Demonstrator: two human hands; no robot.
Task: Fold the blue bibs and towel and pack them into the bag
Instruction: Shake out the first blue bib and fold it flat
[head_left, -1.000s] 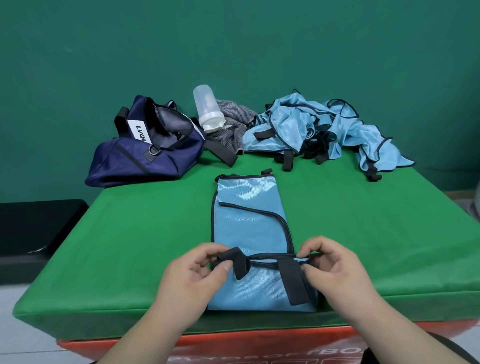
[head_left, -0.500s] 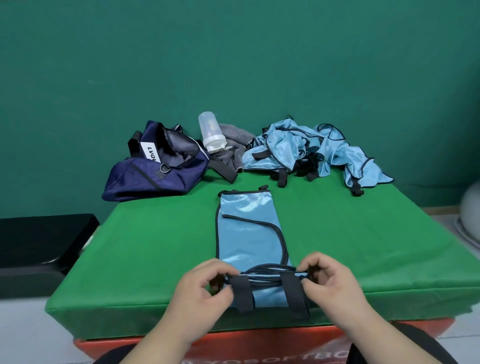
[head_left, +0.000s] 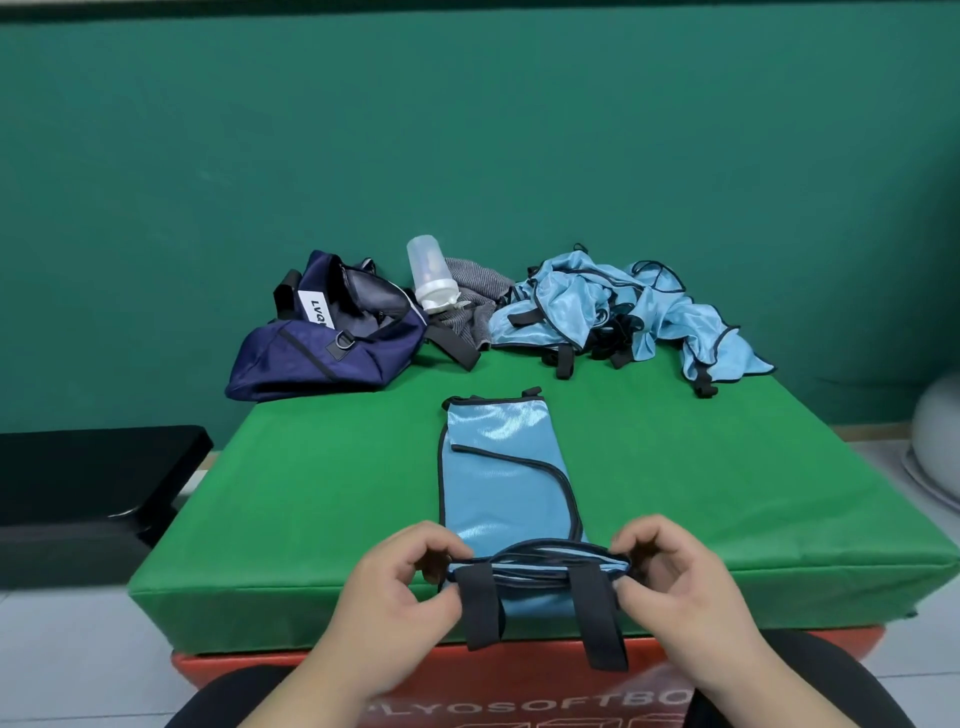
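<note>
Green tabletop (head_left: 311, 493) carries a folded bib (head_left: 498, 483); left hand (head_left: 395, 587) and right hand (head_left: 675, 582) pinch its near edge with curled fingers

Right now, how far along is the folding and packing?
Done: one bib lies folded into a narrow strip. In hand: left hand and right hand pinch its near end. Left: the crumpled pile of bibs, the towel, and packing the bag.

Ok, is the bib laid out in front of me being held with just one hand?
No, the left hand and the right hand each pinch one side of the near end of the folded bib.
</note>
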